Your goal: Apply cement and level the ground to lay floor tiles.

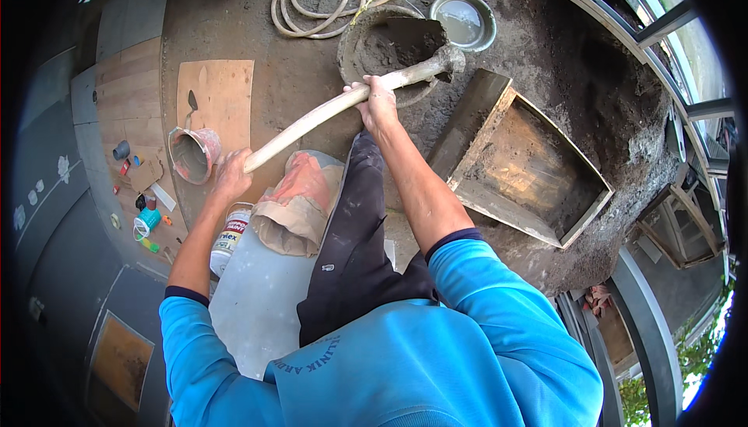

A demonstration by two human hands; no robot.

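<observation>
Both my hands grip a hoe with a long, pale, curved wooden handle (315, 115). My left hand (232, 176) is closed round the handle's near end. Farther up, my right hand (379, 102) wraps round the shaft. The hoe's dirt-caked blade (417, 37) is over the round tub (343, 57) and covers part of it. Grey wet mortar (379, 43) shows inside the tub; whether the blade touches it I cannot tell.
Right of me lies a wooden box (483, 127) with dirt inside. A basin of water (465, 22) and a coiled hose (288, 10) are beyond the tub. On the left stand a mortar bucket (209, 142) and a paint pail (226, 246), beside a paper sack (288, 228).
</observation>
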